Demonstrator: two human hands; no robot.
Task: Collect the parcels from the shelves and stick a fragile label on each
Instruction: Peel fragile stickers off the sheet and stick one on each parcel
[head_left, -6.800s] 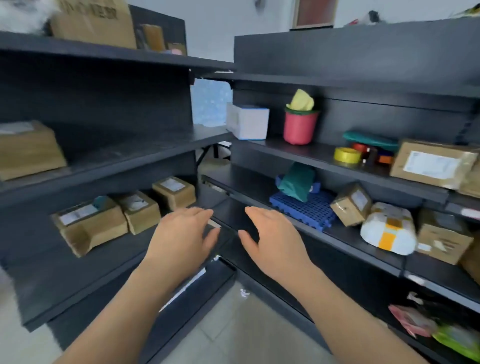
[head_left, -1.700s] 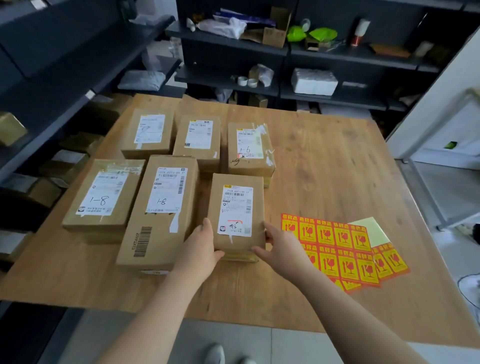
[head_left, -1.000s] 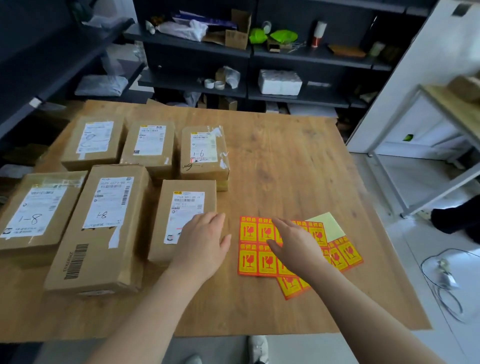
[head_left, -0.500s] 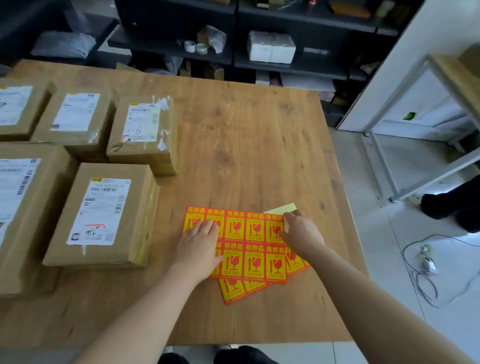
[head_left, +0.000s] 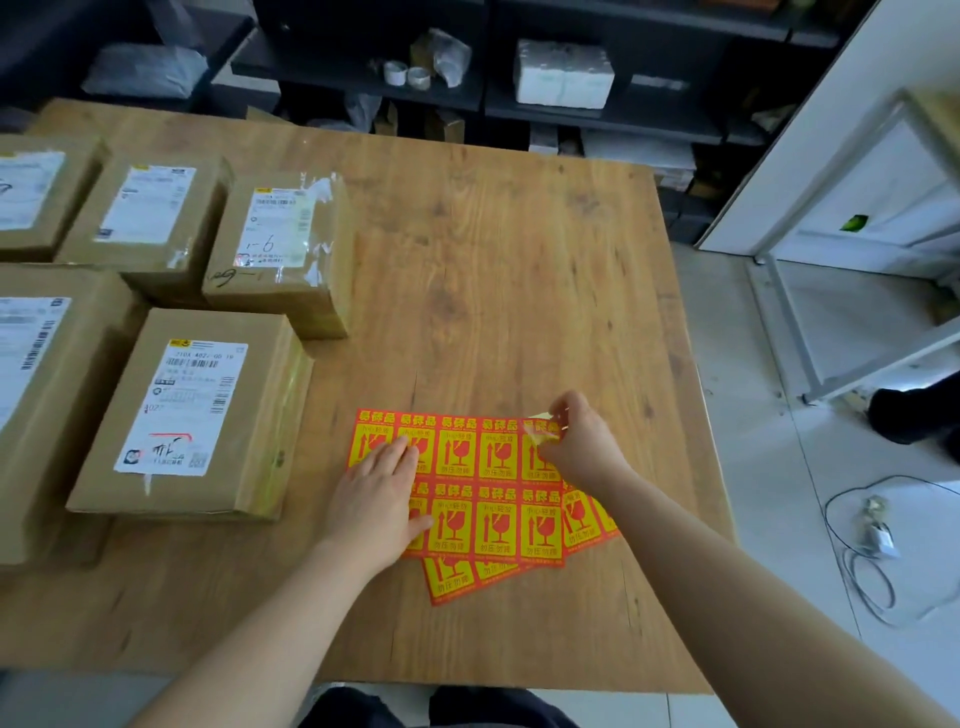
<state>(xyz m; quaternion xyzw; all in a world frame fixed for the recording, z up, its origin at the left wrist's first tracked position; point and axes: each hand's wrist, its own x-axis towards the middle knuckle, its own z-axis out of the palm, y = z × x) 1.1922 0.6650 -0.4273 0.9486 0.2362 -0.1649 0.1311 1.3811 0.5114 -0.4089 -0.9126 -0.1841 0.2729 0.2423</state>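
Several brown cardboard parcels with white shipping labels lie on the left of the wooden table (head_left: 519, 249); the nearest parcel (head_left: 192, 415) sits just left of my hands, and another parcel (head_left: 283, 249) lies behind it. Sheets of red and yellow fragile labels (head_left: 483, 499) lie in front of me. My left hand (head_left: 376, 499) rests flat on the left part of the top sheet, fingers spread. My right hand (head_left: 576, 441) pinches the lifted top corner of one fragile label (head_left: 540, 428) at the sheet's upper right.
Dark shelves (head_left: 467, 98) behind the table hold tape rolls (head_left: 408, 75), a white packet (head_left: 563, 73) and bags. A white metal rack (head_left: 831, 291) stands to the right. A white cable (head_left: 878, 540) lies on the floor tiles, right of the table's edge.
Earlier my hands reached at the shelves, then set a parcel on the table. Both hands moved onto the label sheet; my right hand has now pinched and lifted a label's corner.
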